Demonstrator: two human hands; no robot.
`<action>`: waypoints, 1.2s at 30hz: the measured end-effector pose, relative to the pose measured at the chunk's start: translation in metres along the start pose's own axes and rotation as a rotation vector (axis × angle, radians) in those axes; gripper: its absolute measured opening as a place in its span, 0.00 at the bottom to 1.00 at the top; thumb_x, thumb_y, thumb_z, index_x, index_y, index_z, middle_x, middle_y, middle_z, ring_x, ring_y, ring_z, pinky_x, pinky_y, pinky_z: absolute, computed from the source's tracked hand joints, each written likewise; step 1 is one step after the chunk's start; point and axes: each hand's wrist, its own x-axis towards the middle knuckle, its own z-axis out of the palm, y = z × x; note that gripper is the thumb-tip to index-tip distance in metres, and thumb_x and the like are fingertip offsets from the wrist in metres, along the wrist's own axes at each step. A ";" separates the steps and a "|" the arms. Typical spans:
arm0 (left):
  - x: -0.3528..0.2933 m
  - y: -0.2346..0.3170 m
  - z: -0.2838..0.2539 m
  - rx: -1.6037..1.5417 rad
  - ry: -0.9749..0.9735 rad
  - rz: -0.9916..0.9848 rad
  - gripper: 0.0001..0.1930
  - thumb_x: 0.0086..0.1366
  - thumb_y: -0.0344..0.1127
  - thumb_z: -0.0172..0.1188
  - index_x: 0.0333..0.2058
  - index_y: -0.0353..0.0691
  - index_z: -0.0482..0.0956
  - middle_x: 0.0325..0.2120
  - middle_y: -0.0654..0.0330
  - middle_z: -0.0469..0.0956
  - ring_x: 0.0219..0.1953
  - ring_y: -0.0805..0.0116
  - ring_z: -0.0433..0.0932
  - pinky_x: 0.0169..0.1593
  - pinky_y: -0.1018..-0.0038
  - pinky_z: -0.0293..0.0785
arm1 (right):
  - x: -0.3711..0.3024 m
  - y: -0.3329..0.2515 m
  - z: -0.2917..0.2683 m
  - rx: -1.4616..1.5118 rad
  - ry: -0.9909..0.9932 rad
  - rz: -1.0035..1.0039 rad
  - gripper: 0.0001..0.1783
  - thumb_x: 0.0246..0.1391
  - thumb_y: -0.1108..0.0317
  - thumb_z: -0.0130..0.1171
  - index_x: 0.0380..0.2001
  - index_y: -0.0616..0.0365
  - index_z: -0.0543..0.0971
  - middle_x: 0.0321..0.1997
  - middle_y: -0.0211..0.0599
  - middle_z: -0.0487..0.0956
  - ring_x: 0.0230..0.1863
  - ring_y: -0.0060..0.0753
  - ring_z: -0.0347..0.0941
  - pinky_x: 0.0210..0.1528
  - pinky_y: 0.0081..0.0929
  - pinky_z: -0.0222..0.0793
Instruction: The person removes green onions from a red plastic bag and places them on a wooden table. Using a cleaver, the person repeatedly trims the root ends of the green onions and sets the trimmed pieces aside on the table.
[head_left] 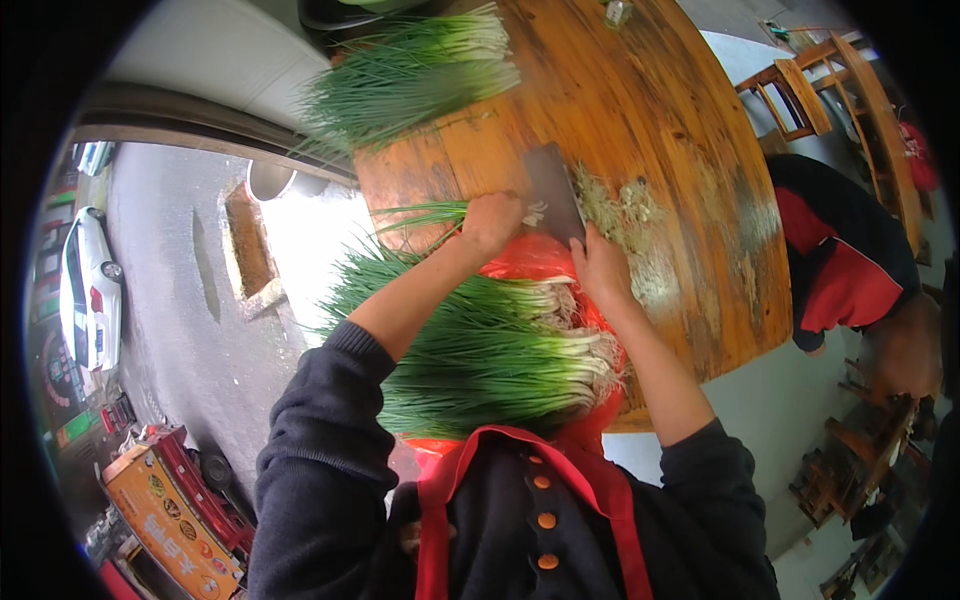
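Messy wooden counter tbh: root scraps right of the cleaver, right hand clamped on it, left hand gripping scallions.

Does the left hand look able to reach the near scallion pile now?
Probably yes: the near scallion pile lies close by, toward the body, with nothing seen blocking it, though the left hand would likely first release its small bunch.

Free tabletop rightward, scallions blocking nearside
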 end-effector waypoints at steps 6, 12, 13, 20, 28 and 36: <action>0.057 -0.085 -0.106 0.178 0.593 0.117 0.09 0.58 0.30 0.51 0.38 0.42 0.76 0.29 0.53 0.76 0.32 0.53 0.77 0.35 0.61 0.75 | 0.001 0.008 0.003 0.023 -0.016 0.012 0.20 0.60 0.60 0.49 0.50 0.62 0.71 0.26 0.56 0.79 0.31 0.60 0.76 0.35 0.51 0.72; 0.155 -0.128 -0.087 0.193 0.651 0.187 0.16 0.60 0.30 0.51 0.48 0.42 0.75 0.42 0.53 0.74 0.46 0.53 0.73 0.48 0.64 0.73 | 0.001 0.008 0.003 -0.033 -0.053 0.074 0.21 0.61 0.58 0.47 0.51 0.60 0.71 0.25 0.55 0.79 0.29 0.59 0.77 0.33 0.52 0.72; 0.160 -0.127 -0.066 0.162 0.629 0.161 0.18 0.60 0.30 0.51 0.50 0.42 0.73 0.46 0.53 0.73 0.50 0.53 0.71 0.51 0.64 0.72 | 0.001 0.007 0.002 -0.041 -0.059 0.092 0.21 0.61 0.57 0.48 0.51 0.59 0.71 0.25 0.55 0.79 0.28 0.58 0.77 0.32 0.52 0.72; 0.171 -0.129 -0.037 0.084 0.531 -0.012 0.27 0.55 0.34 0.61 0.55 0.41 0.69 0.55 0.55 0.68 0.57 0.50 0.65 0.58 0.64 0.67 | -0.001 0.005 -0.001 0.004 -0.016 0.072 0.21 0.58 0.62 0.53 0.49 0.68 0.72 0.26 0.60 0.78 0.28 0.59 0.76 0.30 0.47 0.72; 0.010 -0.016 -0.076 -0.353 0.190 -0.011 0.11 0.61 0.39 0.58 0.39 0.42 0.79 0.40 0.56 0.78 0.38 0.55 0.78 0.40 0.63 0.75 | -0.002 0.016 -0.001 0.066 0.087 0.059 0.18 0.58 0.61 0.55 0.44 0.66 0.74 0.25 0.57 0.78 0.27 0.56 0.77 0.29 0.44 0.73; -0.093 0.038 -0.013 -0.093 -0.332 0.170 0.21 0.60 0.48 0.60 0.47 0.42 0.73 0.45 0.53 0.75 0.45 0.53 0.77 0.45 0.58 0.74 | -0.023 0.012 -0.030 0.191 0.195 -0.021 0.14 0.58 0.63 0.55 0.40 0.65 0.74 0.22 0.51 0.78 0.24 0.50 0.77 0.27 0.40 0.70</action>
